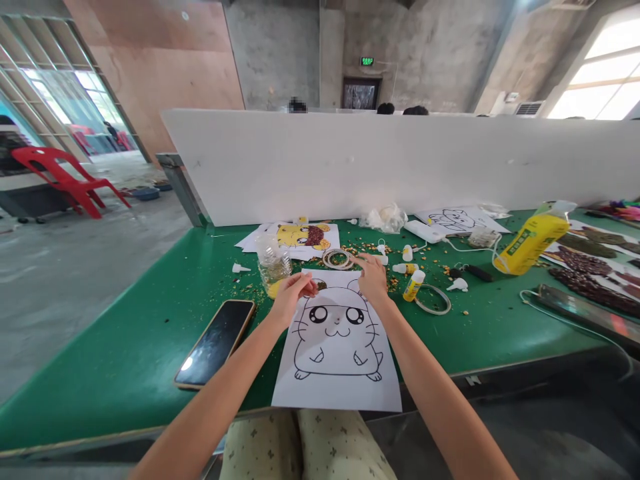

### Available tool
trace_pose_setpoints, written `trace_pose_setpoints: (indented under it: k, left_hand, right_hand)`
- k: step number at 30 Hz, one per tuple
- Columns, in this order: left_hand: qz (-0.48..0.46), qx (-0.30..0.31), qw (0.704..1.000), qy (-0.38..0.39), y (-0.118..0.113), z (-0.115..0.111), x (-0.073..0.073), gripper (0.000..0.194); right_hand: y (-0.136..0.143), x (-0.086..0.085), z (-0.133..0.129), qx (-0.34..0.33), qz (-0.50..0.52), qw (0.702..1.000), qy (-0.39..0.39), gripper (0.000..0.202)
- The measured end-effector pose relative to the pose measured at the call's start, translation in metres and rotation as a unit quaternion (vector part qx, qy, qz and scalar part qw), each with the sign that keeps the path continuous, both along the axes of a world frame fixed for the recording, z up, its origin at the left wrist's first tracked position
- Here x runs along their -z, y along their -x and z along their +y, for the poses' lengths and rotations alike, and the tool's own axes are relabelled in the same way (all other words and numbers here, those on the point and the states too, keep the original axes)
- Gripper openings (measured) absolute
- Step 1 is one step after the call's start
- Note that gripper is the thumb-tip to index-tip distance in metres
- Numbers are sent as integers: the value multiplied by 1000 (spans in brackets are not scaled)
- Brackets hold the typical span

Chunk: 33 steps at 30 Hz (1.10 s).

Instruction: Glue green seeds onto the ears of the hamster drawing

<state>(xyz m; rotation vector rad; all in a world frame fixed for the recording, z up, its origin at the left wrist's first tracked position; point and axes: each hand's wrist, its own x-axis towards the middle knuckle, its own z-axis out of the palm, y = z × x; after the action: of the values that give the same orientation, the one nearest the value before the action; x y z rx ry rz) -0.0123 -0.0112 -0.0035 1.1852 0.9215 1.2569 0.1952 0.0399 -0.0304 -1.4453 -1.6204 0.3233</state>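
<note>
A white sheet with a printed hamster outline (336,357) lies at the table's front edge, between my forearms. My left hand (294,295) is over its upper left corner, thumb and fingers pressed together; whatever they may pinch is too small to make out. Small dark grains (320,285) cover the hamster's left ear beside those fingertips. My right hand (373,277) rests near the sheet's upper right corner, fingers stretched out toward a pale coiled ring (338,259). Just behind my left hand lies a clear plastic bottle (274,260), partly hidden, with something yellow at its lower end.
A phone (216,343) lies left of the sheet. To the right are a glue bottle (413,286), a white ring (433,300) and a large yellow bottle (534,240). Behind are a partly covered picture (303,237), scattered grains and a white partition (350,167).
</note>
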Motion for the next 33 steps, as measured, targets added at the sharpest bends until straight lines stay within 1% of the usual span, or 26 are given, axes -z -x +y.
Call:
trace_pose_setpoints:
  k: [1, 3, 4, 7, 10, 13, 18, 22, 24, 27, 30, 33]
  left_hand:
    - [6, -12, 1000, -11, 0, 0, -1, 34]
    - [17, -29, 999, -29, 0, -1, -2, 32]
    - [22, -34, 999, -35, 0, -1, -2, 30]
    - [34, -36, 998, -38, 0, -1, -2, 28]
    - [40, -27, 998, -27, -1, -1, -1, 31]
    - [39, -6, 999, -9, -2, -1, 0, 32]
    - [18, 49, 998, 25, -5, -3, -2, 33]
    - [-7, 90, 995, 38, -6, -3, 1, 32]
    - [-16, 105, 993, 42, -7, -4, 3, 35]
    - [-18, 120, 991, 50, -8, -5, 3, 38]
    - [-10, 125, 991, 53, -10, -7, 1, 40]
    - [3, 122, 991, 49, -12, -8, 0, 37]
  right_hand:
    - [-2, 1, 2, 19, -3, 1000, -1, 24]
    - [-4, 3, 4, 46, -7, 999, -2, 17]
    - [-4, 4, 4, 53, -8, 999, -3, 14]
    - [-3, 6, 5, 49, -10, 999, -19, 19]
    - [0, 5, 5, 17, -6, 999, -45, 17]
    - [6, -1, -1, -39, 1, 997, -73, 14]
    - [21, -15, -22, -161, 0, 981, -107, 16]
    - [29, -18, -35, -216, -14, 968, -130, 15]
    - [30, -18, -37, -228, -24, 964, -132, 16]
    - [30, -17, -36, -223, -32, 966, -127, 15]
    - [28, -16, -35, -213, -33, 968, -125, 14]
    - [28, -15, -34, -211, -37, 968, -128, 14]
